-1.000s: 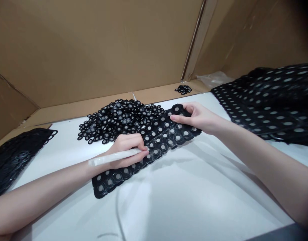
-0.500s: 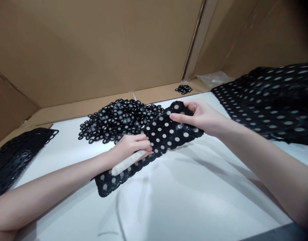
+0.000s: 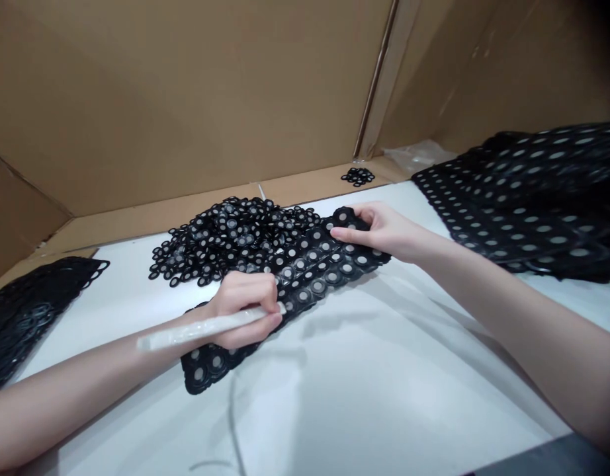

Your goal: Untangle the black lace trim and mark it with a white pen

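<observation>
Left hand [image 3: 245, 301]: fingers closed around white rod [image 3: 206, 327], tip pressed on black perforated sheet [image 3: 305, 277]. Right hand [image 3: 379, 228]: fingers pinching far right end of sheet. Sheet flat on white table [image 3: 359, 370], centre. Just beyond: pile of loose black rings [image 3: 225, 235]. Far right: stacked sheets [image 3: 533, 192]. Near left: emptied black mesh [image 3: 32, 307].

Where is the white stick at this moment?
The white stick is in the left hand, left of centre, its tip on the black sheet.
</observation>
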Demonstrator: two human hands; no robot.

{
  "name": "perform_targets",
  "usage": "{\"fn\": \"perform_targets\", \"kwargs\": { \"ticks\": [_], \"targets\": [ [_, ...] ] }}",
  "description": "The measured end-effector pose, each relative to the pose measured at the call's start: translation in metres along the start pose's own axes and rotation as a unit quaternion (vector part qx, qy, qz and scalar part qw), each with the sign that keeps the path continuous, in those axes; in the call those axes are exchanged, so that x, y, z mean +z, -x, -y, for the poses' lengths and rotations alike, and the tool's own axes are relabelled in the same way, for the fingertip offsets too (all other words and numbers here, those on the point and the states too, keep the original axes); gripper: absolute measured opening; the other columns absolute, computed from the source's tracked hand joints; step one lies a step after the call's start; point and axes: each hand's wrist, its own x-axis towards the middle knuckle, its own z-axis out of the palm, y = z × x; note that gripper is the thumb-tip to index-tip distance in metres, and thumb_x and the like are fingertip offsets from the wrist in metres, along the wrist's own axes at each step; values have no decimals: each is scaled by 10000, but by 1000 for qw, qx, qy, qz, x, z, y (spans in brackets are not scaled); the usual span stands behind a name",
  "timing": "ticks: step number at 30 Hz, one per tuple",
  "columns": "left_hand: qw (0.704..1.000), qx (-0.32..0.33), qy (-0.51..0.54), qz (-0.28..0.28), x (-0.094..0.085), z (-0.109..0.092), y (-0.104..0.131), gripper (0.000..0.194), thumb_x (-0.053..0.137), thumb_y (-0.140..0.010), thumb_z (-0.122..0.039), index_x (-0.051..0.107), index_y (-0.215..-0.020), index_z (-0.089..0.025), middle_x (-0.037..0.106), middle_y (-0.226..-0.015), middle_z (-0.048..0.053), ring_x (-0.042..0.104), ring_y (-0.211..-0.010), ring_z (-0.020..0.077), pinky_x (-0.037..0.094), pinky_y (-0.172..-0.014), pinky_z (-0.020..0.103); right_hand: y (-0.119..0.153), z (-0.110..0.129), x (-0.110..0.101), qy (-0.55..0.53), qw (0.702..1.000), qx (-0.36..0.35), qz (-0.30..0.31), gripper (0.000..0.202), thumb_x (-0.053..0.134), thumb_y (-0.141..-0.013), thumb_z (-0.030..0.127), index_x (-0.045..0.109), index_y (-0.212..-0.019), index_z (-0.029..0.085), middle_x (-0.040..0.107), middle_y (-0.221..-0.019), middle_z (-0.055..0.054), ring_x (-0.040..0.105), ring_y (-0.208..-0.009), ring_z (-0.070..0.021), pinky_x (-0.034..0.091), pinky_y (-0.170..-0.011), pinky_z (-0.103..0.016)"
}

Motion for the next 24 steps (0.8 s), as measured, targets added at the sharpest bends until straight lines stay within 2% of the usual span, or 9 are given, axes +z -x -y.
{"fn": "perform_targets", "kwargs": {
  "ticks": [3, 6, 13, 19, 24],
  "targets": [
    [999, 27, -7, 22, 3, 1, 1, 126, 557, -814, -110, 479, -744, -179, 535, -646, 16, 493, -558, 111, 375, -504, 209, 1, 2, 0, -3, 1000, 13, -1, 454, 846, -486, 512, 571, -635, 183, 580, -588, 23, 512, -535, -116, 394, -466, -230],
    [999, 24, -17, 29, 6, 4, 1, 107, 566, -818, -109, 496, -775, -177, 542, -660, 21, 508, -582, 119, 396, -526, 208, 2, 3, 0, 4, 1000, 11, -1, 440, 841, -506, 506, 569, -635, 186, 593, -585, 18, 521, -533, -123, 401, -471, -240],
    [993, 12, -60, 98, 7, 9, 0, 96, 512, -885, -168, 533, -792, -174, 561, -740, 29, 534, -601, 105, 404, -538, 192, 7, 9, 1, 22, 999, -49, -2, 369, 789, -595, 496, 594, -660, 189, 613, -633, 5, 551, -597, -148, 408, -529, -262],
    [987, 12, -48, 151, 11, 15, 2, 116, 507, -908, -199, 532, -796, -184, 557, -776, 25, 539, -636, 104, 404, -559, 196, 20, 32, 10, 59, 991, -106, -48, 307, 760, -662, 454, 613, -692, 187, 570, -661, -3, 530, -646, -152, 387, -557, -268],
    [983, 6, -44, 176, 9, 17, 1, 81, 533, -910, -217, 556, -842, -179, 572, -817, 36, 555, -673, 109, 411, -577, 204, 21, 32, 11, 51, 994, -87, -40, 334, 748, -661, 483, 592, -662, 188, 552, -638, 2, 503, -598, -135, 380, -523, -258]
  ]
}}
